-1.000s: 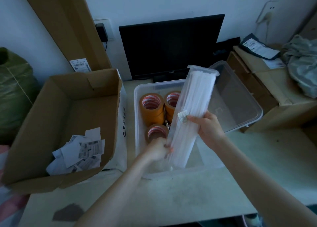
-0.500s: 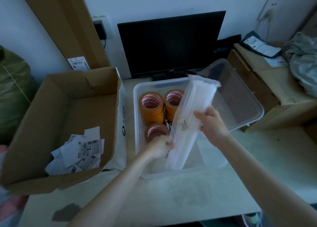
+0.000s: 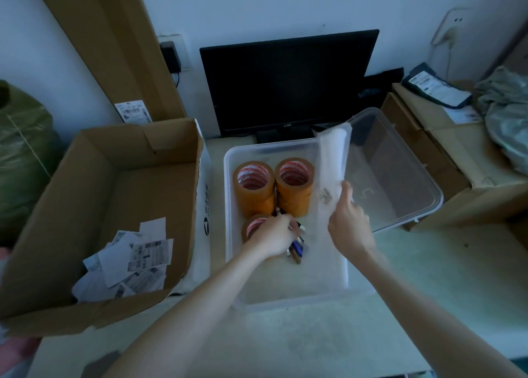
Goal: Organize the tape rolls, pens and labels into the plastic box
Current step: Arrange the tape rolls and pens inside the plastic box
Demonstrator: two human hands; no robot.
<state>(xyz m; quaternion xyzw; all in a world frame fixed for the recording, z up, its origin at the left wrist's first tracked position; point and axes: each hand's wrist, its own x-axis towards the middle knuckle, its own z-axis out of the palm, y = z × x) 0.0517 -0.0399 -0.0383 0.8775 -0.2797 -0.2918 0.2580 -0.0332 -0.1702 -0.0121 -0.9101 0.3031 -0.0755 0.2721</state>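
So the plastic box point(image 3: 285, 297) sits open on the worktop point(image 3: 285, 343) right in front of the person, and it's already got three orange tape rolls point(image 3: 254, 187) packed into the far-left corner, two at the back standing side by side and a third just in front, half hidden under the left hand point(image 3: 271, 239). That hand is reaching down into the box with the fingers curled around the top of a little bunch of pens point(image 3: 297, 249) next to the front roll, probably nudging them in tight against the tape so they take less room. The right hand point(image 3: 347, 223) is gripping a long white packet in clear wrap point(image 3: 331, 166), leaned along the right side of the box with its top poking over the far rim; honestly it's washed out and I can't tell what's in it. Holding it over there keeps the middle free. The box lid point(image 3: 400, 172) is propped against the right edge, tilted up onto a cardboard carton point(image 3: 445, 177). The labels point(image 3: 137, 257) are still loose in the open cardboard box point(image 3: 114, 177) on the left, so they're left to do. Behind it all there's a dark monitor point(image 3: 288, 80) close to the box's back edge, which doesn't leave much space back there.
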